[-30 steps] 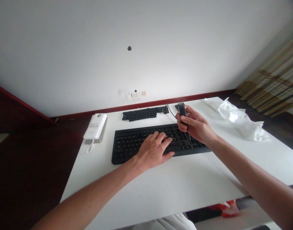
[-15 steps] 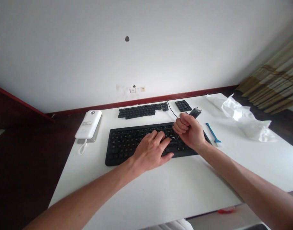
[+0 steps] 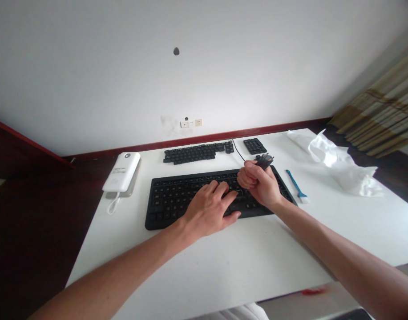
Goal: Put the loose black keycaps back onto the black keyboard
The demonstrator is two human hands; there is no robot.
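A black keyboard (image 3: pixel 170 198) lies on the white table, many of its switches showing without keycaps. My left hand (image 3: pixel 210 206) rests palm down across its middle, fingers spread and holding nothing. Over the keyboard's right part, my right hand (image 3: pixel 260 183) is closed in a fist around a black keycap puller (image 3: pixel 264 161). Its dark end sticks out above the fist, and a thin wire shows below, close to the keys by my left fingertips. The fist hides most of the puller. Behind the keyboard, removed keycaps (image 3: pixel 190 153) sit in rows.
Another block of keycaps (image 3: pixel 255 146) lies at the back right, near a thin black cable (image 3: pixel 237 151). A blue brush (image 3: pixel 296 184) is to the right, beside crumpled white plastic (image 3: pixel 344 166). A white power bank (image 3: pixel 122 172) with a strap stands at the left.
My right hand with the keycap puller has shifted slightly left, and the puller's top end has tilted a little lower. My left hand stays on the keyboard.
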